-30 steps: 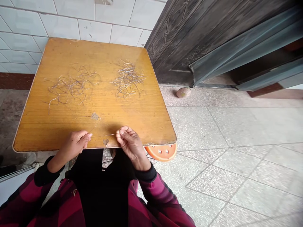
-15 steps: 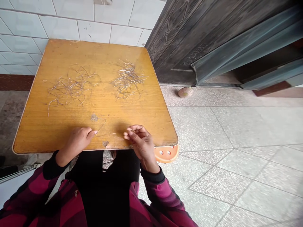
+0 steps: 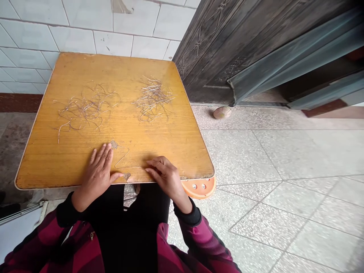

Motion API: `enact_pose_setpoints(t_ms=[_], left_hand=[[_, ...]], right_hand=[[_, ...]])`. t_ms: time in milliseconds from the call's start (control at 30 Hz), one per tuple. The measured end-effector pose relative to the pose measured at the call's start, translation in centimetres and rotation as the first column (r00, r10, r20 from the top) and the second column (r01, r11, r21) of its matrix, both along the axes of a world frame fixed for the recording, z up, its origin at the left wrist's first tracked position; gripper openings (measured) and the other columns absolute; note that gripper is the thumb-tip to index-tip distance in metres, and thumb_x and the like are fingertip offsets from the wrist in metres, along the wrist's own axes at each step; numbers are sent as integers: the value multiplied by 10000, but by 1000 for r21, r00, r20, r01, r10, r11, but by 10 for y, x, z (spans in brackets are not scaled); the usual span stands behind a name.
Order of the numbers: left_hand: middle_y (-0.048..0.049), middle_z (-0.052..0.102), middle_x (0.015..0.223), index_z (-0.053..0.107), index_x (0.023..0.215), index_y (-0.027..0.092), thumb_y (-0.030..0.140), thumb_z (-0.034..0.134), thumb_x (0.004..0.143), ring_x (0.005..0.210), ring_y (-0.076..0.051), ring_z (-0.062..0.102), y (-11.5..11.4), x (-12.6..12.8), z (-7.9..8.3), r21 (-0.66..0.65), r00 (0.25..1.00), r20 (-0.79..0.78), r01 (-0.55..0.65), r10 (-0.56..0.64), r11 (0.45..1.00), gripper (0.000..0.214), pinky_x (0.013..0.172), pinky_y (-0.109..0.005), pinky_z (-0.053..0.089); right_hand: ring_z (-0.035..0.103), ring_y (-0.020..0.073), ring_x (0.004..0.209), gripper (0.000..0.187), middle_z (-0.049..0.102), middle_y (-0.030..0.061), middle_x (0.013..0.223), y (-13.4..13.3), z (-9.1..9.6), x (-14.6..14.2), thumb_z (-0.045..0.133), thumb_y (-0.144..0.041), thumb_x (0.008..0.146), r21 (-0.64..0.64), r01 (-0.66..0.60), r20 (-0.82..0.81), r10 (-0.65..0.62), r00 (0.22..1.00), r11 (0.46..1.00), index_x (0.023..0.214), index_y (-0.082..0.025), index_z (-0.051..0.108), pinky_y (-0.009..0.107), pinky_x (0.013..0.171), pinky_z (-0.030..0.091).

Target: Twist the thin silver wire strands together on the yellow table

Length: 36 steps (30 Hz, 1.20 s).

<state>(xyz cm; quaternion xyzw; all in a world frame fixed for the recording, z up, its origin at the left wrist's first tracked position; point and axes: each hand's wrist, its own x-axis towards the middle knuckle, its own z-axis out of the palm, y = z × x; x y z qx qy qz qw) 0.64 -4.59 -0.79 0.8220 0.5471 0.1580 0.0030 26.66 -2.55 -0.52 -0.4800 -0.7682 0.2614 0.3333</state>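
My left hand [image 3: 98, 167] lies flat near the front edge of the wooden table [image 3: 159, 140], fingers stretched out and thumb pointing right. Beside it, a thin bent wire [image 3: 122, 156] runs in a zigzag on the tabletop, its front stretch leading toward my right hand [image 3: 163, 172]. The right thumb and fingers are curled in a pinch at that wire's right end; the exact contact is too small to see. Farther back lie a loose tangle of thin wires [image 3: 85, 108] on the left and a denser pile of wires [image 3: 153, 99] on the right.
Worn patches [image 3: 126, 176] mark the tabletop near its front edge. An orange stool [image 3: 203, 187] shows under the right front corner. White wall tiles [image 3: 76, 40] stand behind the table, with a dark carved door [image 3: 216, 49] to the right. A roundish object [image 3: 222, 112] lies on the floor.
My left hand has gone from closed fingers at the bent wire to lying flat and spread on the table. My right hand has shifted slightly left and lower, toward the wire's end.
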Motion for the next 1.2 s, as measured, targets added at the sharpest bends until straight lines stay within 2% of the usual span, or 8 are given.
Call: enact_pose_setpoints(t_ms=[133, 300, 433, 567, 800, 1033, 1200], left_hand=[[-256, 329, 1511, 259, 1479, 26, 559, 511, 883, 1429, -371, 260, 9, 4, 10, -26, 999, -48, 23, -24, 999, 838, 1145, -567, 217], [-216, 331, 1521, 328, 1467, 72, 550, 515, 885, 1433, -364, 253, 18, 1, 18, -9, 991, -100, 85, -85, 996, 776, 1154, -585, 178], [-203, 380, 1498, 365, 1453, 85, 537, 504, 898, 1421, -362, 286, 22, -2, 16, -20, 984, -122, 128, -129, 992, 729, 1148, -599, 181], [-204, 391, 1492, 380, 1444, 81, 517, 503, 905, 1410, -357, 312, 21, -2, 13, -17, 988, -106, 112, -113, 994, 704, 1145, -588, 206], [-207, 395, 1490, 374, 1447, 83, 541, 475, 909, 1412, -360, 307, 19, -2, 7, 18, 993, -75, 92, -91, 996, 714, 1144, -581, 203], [-218, 406, 1482, 408, 1409, 57, 547, 484, 903, 1407, -375, 308, 20, 10, 2, 41, 996, -74, 51, -48, 998, 709, 1141, -599, 191], [-255, 360, 1498, 392, 1406, 61, 548, 539, 873, 1405, -391, 304, 21, 10, 4, 79, 999, -17, 38, -37, 996, 737, 1130, -607, 217]], right_hand=[[623, 211, 863, 215, 645, 86, 915, 6, 0, -4, 585, -280, 914, 36, -62, 100, 58, 993, 997, 1083, -207, 696, 347, 749, 527], [631, 208, 887, 201, 659, 80, 929, 4, 0, -6, 560, -290, 931, 69, -48, 70, 44, 997, 996, 1048, -223, 709, 349, 759, 534], [631, 215, 898, 207, 664, 85, 934, 1, 0, -7, 567, -316, 928, 72, -41, 68, 36, 997, 997, 1044, -217, 707, 360, 774, 537], [628, 224, 916, 213, 670, 90, 970, 0, 1, -7, 593, -347, 913, 73, -66, 78, 61, 995, 995, 1047, -217, 695, 372, 784, 535], [638, 201, 897, 202, 665, 86, 959, -3, 5, -6, 586, -326, 921, 55, -69, -28, 71, 997, 996, 1051, -209, 688, 345, 774, 537], [645, 192, 819, 184, 680, 79, 892, 4, -4, -7, 536, -261, 946, 128, -88, 119, 73, 990, 988, 984, -202, 706, 315, 722, 532], [640, 187, 780, 203, 676, 86, 878, 8, 1, -6, 522, -274, 955, 133, -130, 235, 96, 967, 983, 994, -169, 690, 306, 686, 522]])
